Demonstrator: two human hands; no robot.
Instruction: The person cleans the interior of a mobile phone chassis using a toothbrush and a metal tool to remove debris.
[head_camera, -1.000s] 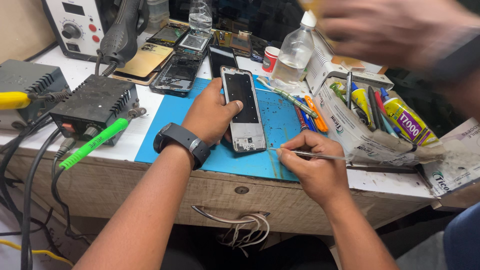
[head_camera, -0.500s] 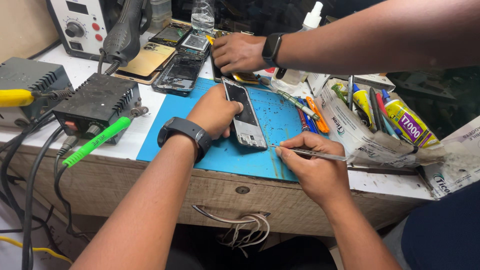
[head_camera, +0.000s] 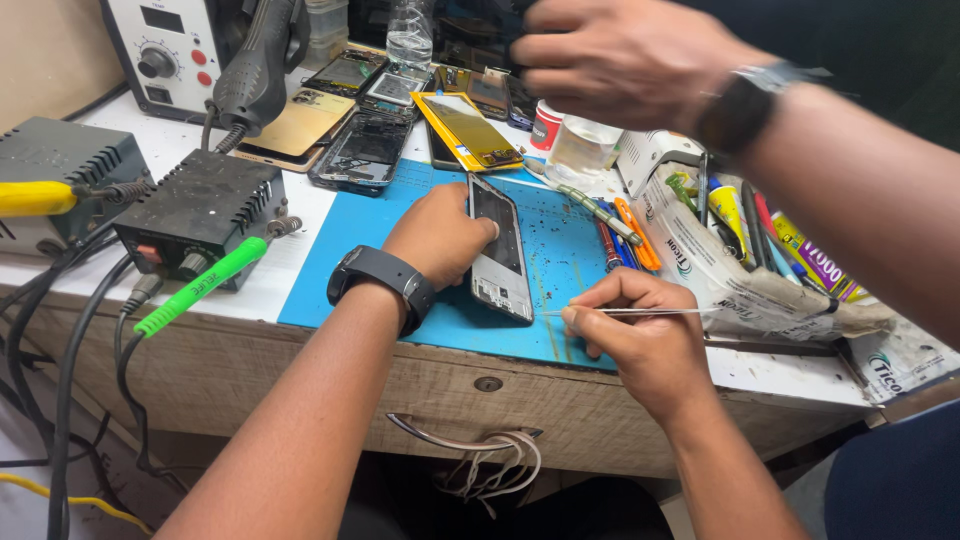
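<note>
My left hand (head_camera: 440, 236), a black watch on its wrist, presses on the left edge of an opened phone (head_camera: 499, 250) lying on the blue work mat (head_camera: 340, 250). Just right of the phone's lower end, my right hand (head_camera: 640, 340) pinches thin metal tweezers (head_camera: 640, 312) whose tip points left toward it. Above, another person's hand (head_camera: 620, 60) with a dark watch hovers blurred over the bench back. A yellow-rimmed phone panel (head_camera: 468, 130) lies tilted beyond the mat.
A black power unit (head_camera: 200, 215) with a green-handled tool (head_camera: 200, 285) sits left, a white rework station (head_camera: 180, 50) behind it. Dismantled phones (head_camera: 365, 150) crowd the back. A box of tools and glue tubes (head_camera: 740, 240) stands right, a clear bottle (head_camera: 585, 150) nearby.
The other person's hand has lifted away from the phones at the back and now hovers higher, to the right. My hands stay on the phone and tweezers.
</note>
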